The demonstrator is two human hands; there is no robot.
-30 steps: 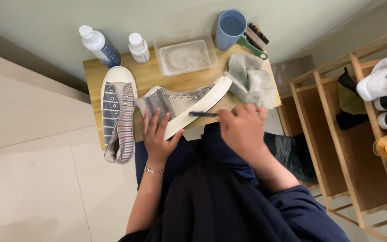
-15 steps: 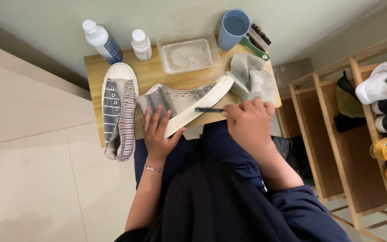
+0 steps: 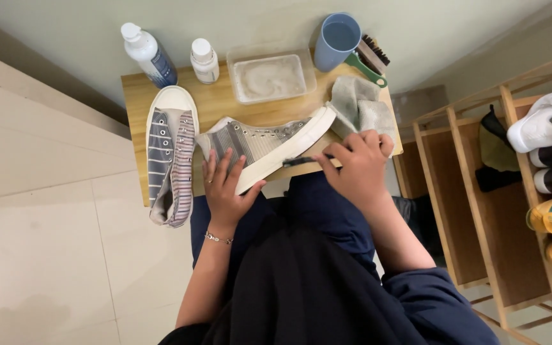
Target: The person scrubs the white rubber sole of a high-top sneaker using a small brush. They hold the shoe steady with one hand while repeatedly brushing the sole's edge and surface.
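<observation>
The striped high-top sneaker [image 3: 260, 145] lies on its side across the front edge of the small wooden table [image 3: 137, 96], its white sole facing us and its toe pointing toward the grey cloth [image 3: 359, 110]. Our left hand [image 3: 226, 188] braces the heel end, fingers spread flat over the ankle panel and thumb hooked under the sole rim, so the hand grips rather than merely rests. Our right hand [image 3: 356, 166] is closed around a slim dark brush [image 3: 301, 161], fingers curled tight on the handle, with the bristle end touching the sole edge near the middle of the shoe. Compared with the view a second ago, the right hand has drawn slightly toward the toe and the brush tip has travelled with it along the sole rim; we judge that scrubbing of the rim is under way and advancing toward the toe. The matching sneaker [image 3: 170, 163] lies just beside the left hand, opening upward. Behind the shoes stand two white-capped bottles [image 3: 151, 54], a clear tray [image 3: 269, 76] of cloudy liquid, a blue cup [image 3: 337, 39] and a green-handled brush [image 3: 368, 61]. A wooden shoe rack [image 3: 467, 191] stands to the right
</observation>
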